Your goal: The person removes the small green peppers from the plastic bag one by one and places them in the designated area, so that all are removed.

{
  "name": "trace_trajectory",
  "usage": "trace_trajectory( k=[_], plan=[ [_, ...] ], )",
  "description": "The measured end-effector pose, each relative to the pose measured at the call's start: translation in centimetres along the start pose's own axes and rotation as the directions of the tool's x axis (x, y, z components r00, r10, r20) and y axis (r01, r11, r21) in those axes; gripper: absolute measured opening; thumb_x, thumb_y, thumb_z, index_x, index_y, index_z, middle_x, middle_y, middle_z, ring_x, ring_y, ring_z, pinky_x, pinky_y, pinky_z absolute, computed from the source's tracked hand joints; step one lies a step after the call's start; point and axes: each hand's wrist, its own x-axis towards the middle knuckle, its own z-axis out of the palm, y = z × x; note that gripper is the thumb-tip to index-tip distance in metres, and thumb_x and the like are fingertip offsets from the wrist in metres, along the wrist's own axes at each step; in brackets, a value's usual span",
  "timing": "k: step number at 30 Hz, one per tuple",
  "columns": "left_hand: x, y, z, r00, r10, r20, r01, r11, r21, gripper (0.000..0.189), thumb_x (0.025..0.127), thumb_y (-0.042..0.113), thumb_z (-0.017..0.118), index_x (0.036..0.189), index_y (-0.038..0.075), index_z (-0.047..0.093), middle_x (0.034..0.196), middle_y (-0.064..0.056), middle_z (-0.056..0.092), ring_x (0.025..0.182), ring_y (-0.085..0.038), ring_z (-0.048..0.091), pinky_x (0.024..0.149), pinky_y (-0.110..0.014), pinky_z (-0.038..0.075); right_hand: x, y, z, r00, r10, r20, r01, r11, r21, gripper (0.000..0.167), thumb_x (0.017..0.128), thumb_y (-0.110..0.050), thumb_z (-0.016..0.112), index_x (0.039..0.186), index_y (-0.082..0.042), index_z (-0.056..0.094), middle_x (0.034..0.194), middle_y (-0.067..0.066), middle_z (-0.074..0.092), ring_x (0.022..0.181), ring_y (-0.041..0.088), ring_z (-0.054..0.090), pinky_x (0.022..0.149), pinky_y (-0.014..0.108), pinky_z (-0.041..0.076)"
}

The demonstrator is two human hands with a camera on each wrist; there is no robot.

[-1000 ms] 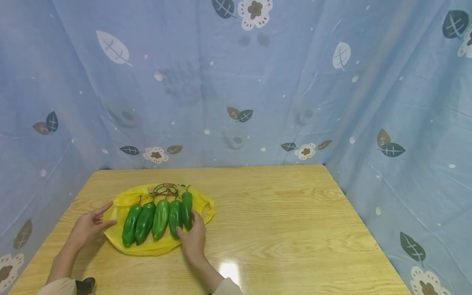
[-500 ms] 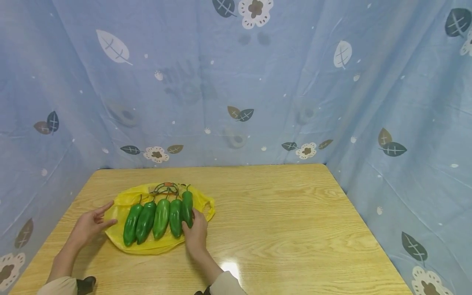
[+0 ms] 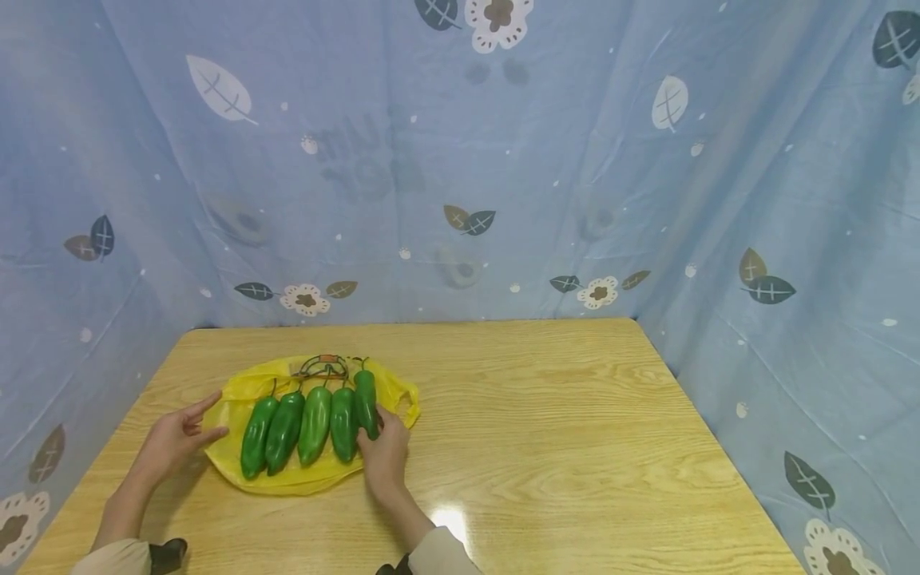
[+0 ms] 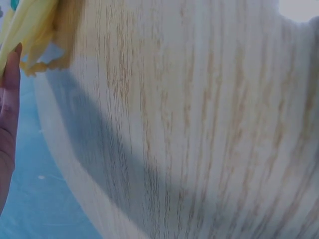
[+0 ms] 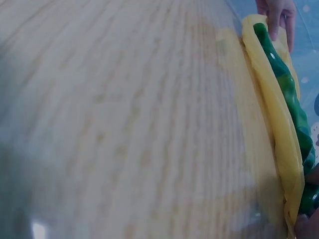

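Several long green peppers (image 3: 315,427) lie side by side, stems to the back, on a flattened yellow plastic bag (image 3: 309,483). My right hand (image 3: 386,457) holds the lower end of the rightmost pepper (image 3: 366,395), thumb on its left and fingers on its right. At the bag's left edge, my left hand (image 3: 172,439) has its fingers and thumb spread apart, nearest the leftmost pepper (image 3: 259,439). Only part of the left hand (image 4: 9,107) shows in the left wrist view, against the bag (image 4: 37,35). In the right wrist view the peppers (image 5: 285,84) appear edge-on along the bag.
The light wood table (image 3: 561,447) extends to the right of the bag. A blue curtain (image 3: 388,168) with leaf and flower prints surrounds its back and sides. Behind the pepper stems, a dark-lined shape with an orange patch (image 3: 327,358) shows on the bag.
My right thumb has moved off the neighbouring pepper onto the rightmost one, whose lower end has shifted slightly right and back. The left hand has stayed in place.
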Motion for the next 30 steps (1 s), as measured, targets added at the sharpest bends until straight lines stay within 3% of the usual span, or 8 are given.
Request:
trace_trajectory(
  k=[4, 12, 20, 30],
  plan=[
    [-0.03, 0.11, 0.02, 1.0, -0.008, 0.009, 0.008, 1.0, 0.0, 0.07, 0.089, 0.024, 0.07, 0.141, -0.008, 0.037, 0.13, -0.044, 0.039, 0.101, -0.058, 0.054, 0.08, -0.062, 0.049, 0.31, 0.1, -0.11, 1.0, 0.002, -0.024, -0.002, 1.0, 0.006, 0.028, 0.081, 0.004, 0.071, 0.108, -0.001, 0.07, 0.096, 0.01, 0.071, 0.087, 0.017, 0.068, 0.07, 0.021, 0.055],
    [-0.11, 0.21, -0.13, 1.0, -0.014, 0.01, 0.014, 1.0, 0.006, 0.069, 0.09, 0.025, 0.069, 0.142, -0.008, 0.036, 0.13, -0.044, 0.039, 0.101, -0.058, 0.054, 0.08, -0.062, 0.048, 0.52, 0.3, -0.34, 0.993, -0.099, -0.058, 0.097, 0.995, -0.03, 0.045, 0.083, 0.005, 0.067, 0.127, 0.002, 0.06, 0.109, 0.018, 0.068, 0.091, 0.022, 0.067, 0.07, 0.021, 0.056],
    [-0.04, 0.21, -0.2, 1.0, -0.025, 0.013, 0.025, 1.0, 0.005, 0.07, 0.09, 0.025, 0.069, 0.142, -0.007, 0.036, 0.131, -0.044, 0.038, 0.102, -0.059, 0.053, 0.081, -0.063, 0.048, 0.42, 0.41, -0.45, 0.977, -0.197, -0.077, 0.191, 0.979, -0.072, 0.048, 0.081, 0.006, 0.07, 0.127, 0.003, 0.058, 0.113, 0.018, 0.067, 0.092, 0.022, 0.066, 0.075, 0.022, 0.056],
    [-0.03, 0.02, -0.1, 1.0, -0.023, 0.009, 0.023, 1.0, -0.003, 0.07, 0.09, 0.026, 0.07, 0.142, -0.008, 0.036, 0.129, -0.045, 0.039, 0.101, -0.058, 0.054, 0.082, -0.063, 0.047, 0.6, 0.85, -0.36, 0.985, -0.102, -0.137, 0.099, 0.995, -0.03, 0.05, 0.077, 0.003, 0.077, 0.125, 0.001, 0.062, 0.119, 0.016, 0.065, 0.103, 0.027, 0.065, 0.082, 0.029, 0.055]
  ],
)
